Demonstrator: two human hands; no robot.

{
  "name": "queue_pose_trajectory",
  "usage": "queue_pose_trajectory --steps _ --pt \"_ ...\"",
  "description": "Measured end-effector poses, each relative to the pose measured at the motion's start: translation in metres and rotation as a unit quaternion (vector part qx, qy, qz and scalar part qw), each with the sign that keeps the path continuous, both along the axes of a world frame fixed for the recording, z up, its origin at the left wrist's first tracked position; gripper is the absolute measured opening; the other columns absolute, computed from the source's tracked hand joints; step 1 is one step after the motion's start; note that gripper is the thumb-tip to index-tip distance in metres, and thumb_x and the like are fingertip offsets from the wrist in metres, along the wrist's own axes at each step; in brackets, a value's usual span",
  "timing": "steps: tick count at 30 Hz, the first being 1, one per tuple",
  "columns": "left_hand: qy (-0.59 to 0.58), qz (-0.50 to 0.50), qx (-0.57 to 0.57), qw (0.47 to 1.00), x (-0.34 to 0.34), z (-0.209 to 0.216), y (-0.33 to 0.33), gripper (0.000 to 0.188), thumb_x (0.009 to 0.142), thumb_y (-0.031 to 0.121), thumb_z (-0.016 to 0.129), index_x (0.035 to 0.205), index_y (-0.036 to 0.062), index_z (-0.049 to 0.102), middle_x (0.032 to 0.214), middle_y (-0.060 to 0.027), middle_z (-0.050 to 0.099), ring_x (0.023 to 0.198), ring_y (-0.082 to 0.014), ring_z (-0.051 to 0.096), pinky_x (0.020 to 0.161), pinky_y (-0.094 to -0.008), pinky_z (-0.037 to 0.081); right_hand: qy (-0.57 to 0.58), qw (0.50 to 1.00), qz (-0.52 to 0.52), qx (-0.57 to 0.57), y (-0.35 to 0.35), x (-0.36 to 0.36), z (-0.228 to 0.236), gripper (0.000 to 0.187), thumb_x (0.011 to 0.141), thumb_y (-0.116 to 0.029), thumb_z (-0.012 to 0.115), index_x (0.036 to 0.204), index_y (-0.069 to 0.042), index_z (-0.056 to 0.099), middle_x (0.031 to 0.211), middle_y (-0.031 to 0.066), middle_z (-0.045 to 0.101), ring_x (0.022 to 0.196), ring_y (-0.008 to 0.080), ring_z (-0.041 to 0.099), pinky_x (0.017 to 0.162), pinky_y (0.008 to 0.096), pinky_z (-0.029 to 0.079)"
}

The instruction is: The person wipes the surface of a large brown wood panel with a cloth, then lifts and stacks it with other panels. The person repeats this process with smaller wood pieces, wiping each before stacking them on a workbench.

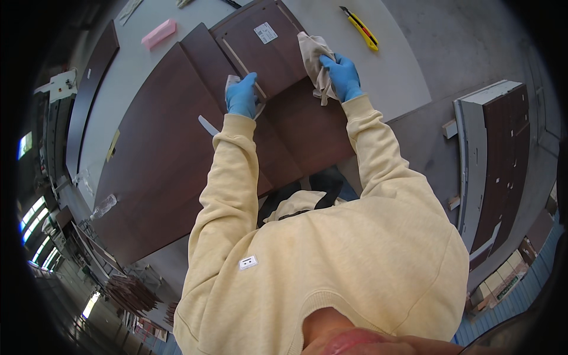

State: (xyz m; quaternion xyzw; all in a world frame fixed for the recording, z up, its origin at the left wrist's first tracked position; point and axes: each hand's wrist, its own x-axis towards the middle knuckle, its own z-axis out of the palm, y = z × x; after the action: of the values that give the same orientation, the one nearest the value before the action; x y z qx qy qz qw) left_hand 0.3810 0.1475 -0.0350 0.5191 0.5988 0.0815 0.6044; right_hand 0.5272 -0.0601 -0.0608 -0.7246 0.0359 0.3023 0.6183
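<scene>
My right hand (344, 77), in a blue glove, is closed on a crumpled pale cloth (316, 62) that hangs beside the right edge of a dark brown panel (278, 56). That panel carries a white label (265, 33) and a pale strip (236, 59) along its left side. My left hand (241, 97), gloved in blue too, is closed at the panel's near left corner. Something pale pokes out by its fingers, too small to name. A white blade-shaped piece (207, 125) lies beside my left wrist, on a large brown board (160, 142).
A yellow utility knife (362, 29) and a pink block (158, 34) rest on the light grey table (390, 77). A clear plastic bottle (105, 206) lies near the board's left edge. On the right is a stack of brown panels (506, 160); a long brown strip (92, 94) lies at left.
</scene>
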Motion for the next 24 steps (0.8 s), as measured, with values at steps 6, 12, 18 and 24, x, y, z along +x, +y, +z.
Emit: queue_pose_trajectory --steps 6,12,18,24 --pt "-0.077 -0.057 -0.027 0.995 -0.002 0.003 0.015 0.052 0.091 0.033 0.077 0.128 0.0012 0.061 0.101 -0.0057 0.066 0.082 -0.0190 0.062 0.073 -0.0341 0.054 0.076 0.980 -0.064 0.171 -0.005 0.006 -0.007 0.027 0.098 -0.022 0.069 0.110 0.001 0.070 0.097 0.0065 0.070 0.084 0.0126 0.065 0.077 0.0277 0.053" --pt "-0.297 -0.080 -0.101 0.946 0.011 0.065 0.010 0.045 0.090 0.015 0.077 0.129 0.0009 0.060 0.110 -0.0088 0.069 0.096 -0.0202 0.069 0.082 -0.0352 0.059 0.131 0.957 -0.036 0.255 -0.016 -0.005 0.002 0.027 0.098 -0.019 0.069 0.114 0.003 0.069 0.101 0.0063 0.070 0.087 0.0129 0.066 0.081 0.0276 0.055" --pt "-0.318 -0.114 -0.116 0.934 -0.024 0.116 -0.009 0.041 0.091 0.008 0.074 0.129 0.0009 0.061 0.111 -0.0078 0.070 0.097 -0.0182 0.069 0.083 -0.0325 0.058 -0.125 0.988 -0.066 0.056 -0.050 -0.019 0.074 0.024 0.098 -0.020 0.069 0.109 0.002 0.071 0.090 0.0039 0.070 0.079 0.0094 0.064 0.071 0.0303 0.055" --pt "-0.429 -0.160 -0.103 0.883 -0.072 0.106 -0.060 0.043 0.090 0.006 0.069 0.132 0.0010 0.062 0.115 -0.0056 0.069 0.102 -0.0144 0.066 0.092 -0.0310 0.054 -0.614 0.758 0.212 0.047 -0.005 -0.103 0.155 0.044 0.075 -0.007 0.072 0.119 -0.011 0.068 0.117 0.0140 0.067 0.101 0.0360 0.066 0.086 0.0445 0.056"
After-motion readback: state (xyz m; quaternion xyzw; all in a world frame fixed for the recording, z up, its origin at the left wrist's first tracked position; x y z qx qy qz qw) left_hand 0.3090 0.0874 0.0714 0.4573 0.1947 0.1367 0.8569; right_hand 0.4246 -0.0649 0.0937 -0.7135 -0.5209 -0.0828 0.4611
